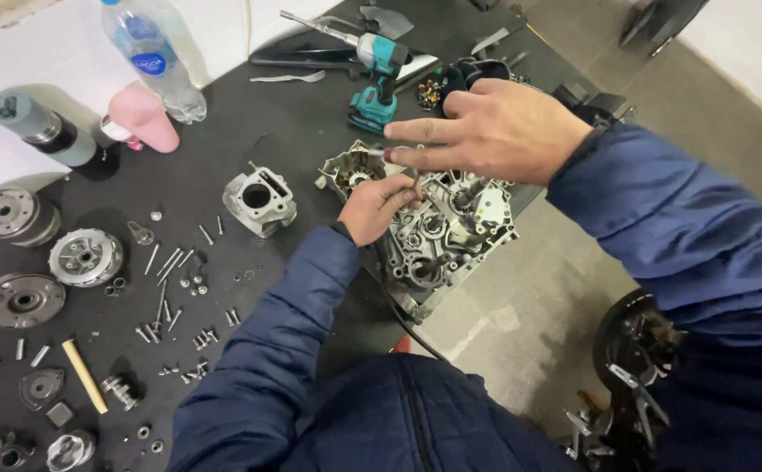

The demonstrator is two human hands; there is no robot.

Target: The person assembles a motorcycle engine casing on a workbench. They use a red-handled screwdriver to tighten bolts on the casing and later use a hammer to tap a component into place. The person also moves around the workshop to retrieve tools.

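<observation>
A grey metal engine crankcase (451, 240) lies open on the black mat, its gears and cavities facing up. My left hand (377, 208) rests on its left half, fingers curled around a small part that I cannot make out. My right hand (486, 131) hovers just above the case, index and middle fingers stretched left toward the left hand's fingertips, nothing clearly held in it. Both arms wear dark blue padded sleeves.
A cylinder block (259, 201) sits left of the case. Several bolts (176, 288), clutch discs (86, 257) and a wooden stick (84, 376) cover the mat's left side. Behind are a teal cordless drill (377, 83), a water bottle (154, 57) and a pink can (143, 118).
</observation>
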